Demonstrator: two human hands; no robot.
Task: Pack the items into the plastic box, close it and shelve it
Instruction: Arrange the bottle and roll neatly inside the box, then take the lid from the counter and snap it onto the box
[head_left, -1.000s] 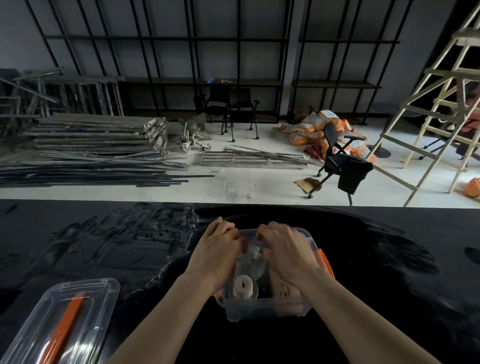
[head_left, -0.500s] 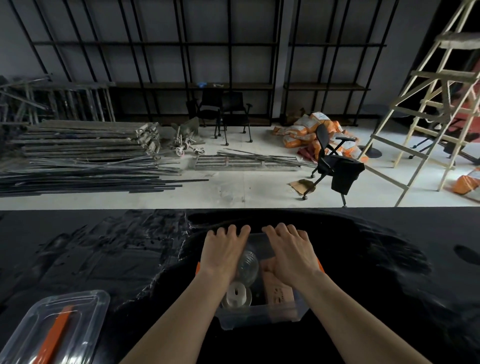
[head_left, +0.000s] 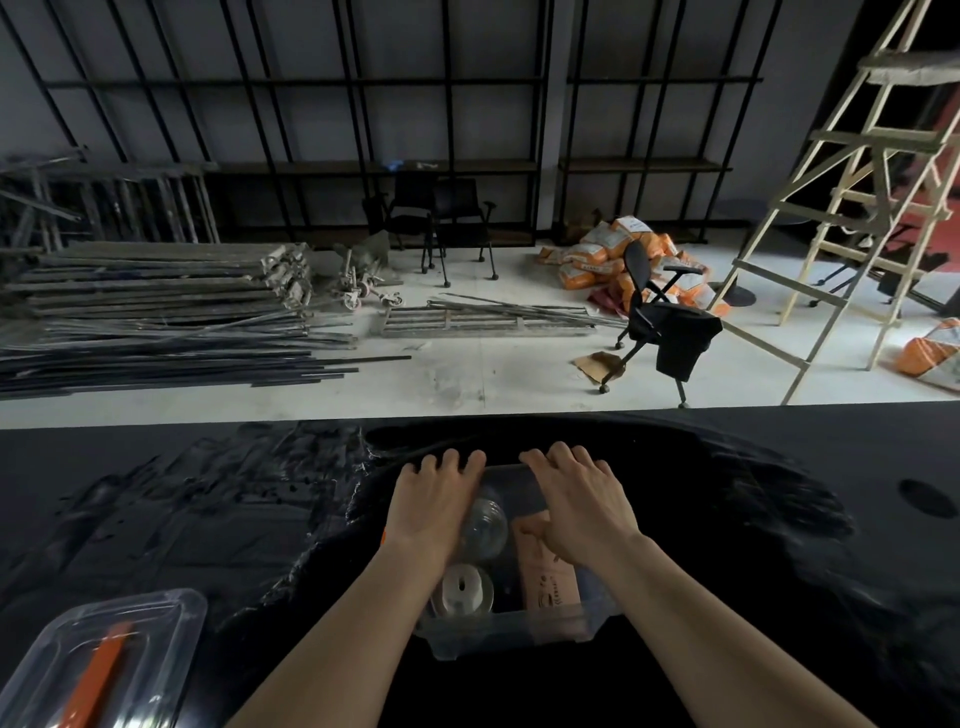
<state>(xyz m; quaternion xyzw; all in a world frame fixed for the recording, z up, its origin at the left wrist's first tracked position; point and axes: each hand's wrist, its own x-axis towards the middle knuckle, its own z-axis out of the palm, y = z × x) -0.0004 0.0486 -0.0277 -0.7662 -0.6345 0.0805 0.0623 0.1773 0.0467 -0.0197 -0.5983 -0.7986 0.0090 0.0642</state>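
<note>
Your left hand and right hand lie flat, fingers spread, over the plastic box, long axis away from you, far end hidden.

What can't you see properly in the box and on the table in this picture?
- Far part of the plastic box, head view: covered by the left hand and right hand.
- Printing on the tan packet: too small to read.
- Clear bottle: its far end is hidden behind the left hand.
- Lid with the orange handle: cut off by the bottom-left edge.
- Black tabletop: too dark for detail.
</note>
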